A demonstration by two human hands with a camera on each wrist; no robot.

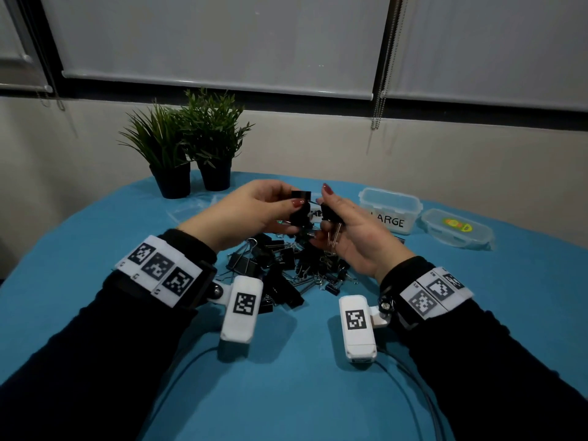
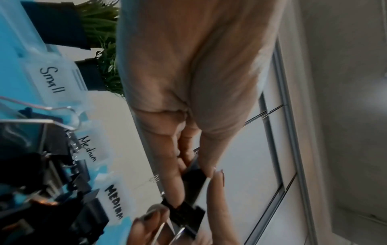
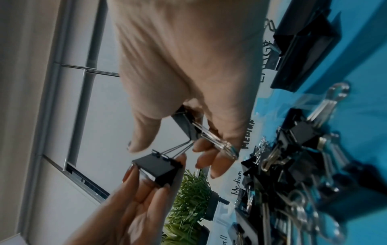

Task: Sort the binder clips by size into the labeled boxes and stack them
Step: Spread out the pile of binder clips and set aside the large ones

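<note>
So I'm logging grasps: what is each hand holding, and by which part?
Left hand pinches a binder clip by its black body. Right hand grips another clip by its wire handles.

Head view looks down over the tabletop (image 1: pixel 286 393); both wrist views, rolled sideways, sit close, sharing the clip pile (image 1: pixel 280 265).

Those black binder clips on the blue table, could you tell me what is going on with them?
A person is sorting them by size. The left hand holds one black metal binder clip by its body, while the right hand grips another black clip with its wire handles; the two are held close together above the loose pile of clips. The clear plastic box labelled LARGE stands behind, with its lid on.
</note>
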